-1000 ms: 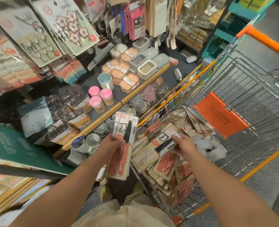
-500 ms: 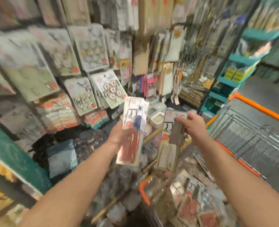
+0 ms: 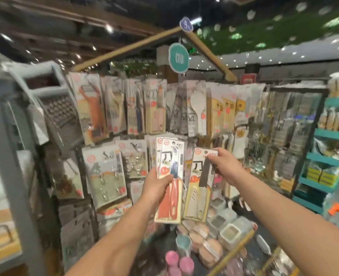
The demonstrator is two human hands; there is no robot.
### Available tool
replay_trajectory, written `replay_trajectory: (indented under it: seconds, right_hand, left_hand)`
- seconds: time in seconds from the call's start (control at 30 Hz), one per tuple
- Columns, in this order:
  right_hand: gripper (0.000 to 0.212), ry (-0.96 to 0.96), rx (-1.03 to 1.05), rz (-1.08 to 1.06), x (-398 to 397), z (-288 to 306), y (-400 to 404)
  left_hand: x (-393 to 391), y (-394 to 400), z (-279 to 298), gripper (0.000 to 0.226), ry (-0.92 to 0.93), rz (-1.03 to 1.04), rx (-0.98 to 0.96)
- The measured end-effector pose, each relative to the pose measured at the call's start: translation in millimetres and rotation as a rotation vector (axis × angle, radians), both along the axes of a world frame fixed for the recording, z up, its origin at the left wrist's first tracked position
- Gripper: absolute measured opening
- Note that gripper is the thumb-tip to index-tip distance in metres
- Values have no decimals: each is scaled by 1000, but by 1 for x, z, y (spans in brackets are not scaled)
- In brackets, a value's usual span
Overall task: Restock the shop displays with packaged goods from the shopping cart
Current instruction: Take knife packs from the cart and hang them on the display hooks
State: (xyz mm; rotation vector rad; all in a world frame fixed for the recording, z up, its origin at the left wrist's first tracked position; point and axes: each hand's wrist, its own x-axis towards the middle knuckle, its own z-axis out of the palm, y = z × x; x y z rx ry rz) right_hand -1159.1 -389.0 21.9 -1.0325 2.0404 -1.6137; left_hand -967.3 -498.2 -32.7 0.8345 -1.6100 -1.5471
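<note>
My left hand (image 3: 158, 183) grips a few flat card packs (image 3: 169, 180) held up before the display wall (image 3: 124, 120); the front one holds a knife with a red handle. My right hand (image 3: 225, 164) pinches the top of another pack (image 3: 199, 188) with a pale knife. Both cards show a red round sticker. Clear lidded boxes (image 3: 229, 229) sit on the shelf below.

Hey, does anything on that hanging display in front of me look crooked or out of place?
The box grater at upper left hangs tilted, unlike the straighter packs beside it. The picture is blurred; nothing else stands out.
</note>
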Motion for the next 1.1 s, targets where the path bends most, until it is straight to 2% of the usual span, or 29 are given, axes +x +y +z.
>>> replay_trajectory:
  seconds: [0.1,0.2,0.33,0.47,0.57,0.7,0.8,0.87,0.97,1.1]
  right_hand:
    - [12,61,18,37,-4,30,-27]
    - [23,108,-46,52,-8,65,-55]
    - [22,133,-148,46,-18,111,-99]
    - [31,157,-209,89,-30,155,-148]
    - [27,203,-228,97,-37,182,-183]
    - [21,165,-294,88,-44,199,-228]
    - [24,161,-295,74,-47,204,-253]
    - [27,174,-279,65,-51,205,-266]
    - [16,160,-281,82,-55,206,-278]
    - [20,122,-307,100,-64,197,-287]
  left_hand:
    - [1,-22,30,25,-14,40,-75]
    - [-2,-45,61,26,-15,113,-132]
    - [-10,-72,98,30,-53,182,-229]
    - [-13,-94,131,22,-94,260,-285]
    - [-12,-106,155,17,-148,287,-322]
    - [-4,-127,174,13,-119,367,-348]
    - [2,-139,178,27,-83,392,-326]
    - [7,-141,176,25,-55,394,-303]
    - [14,-143,173,20,-15,379,-297]
    - [26,-147,170,21,-16,384,-293]
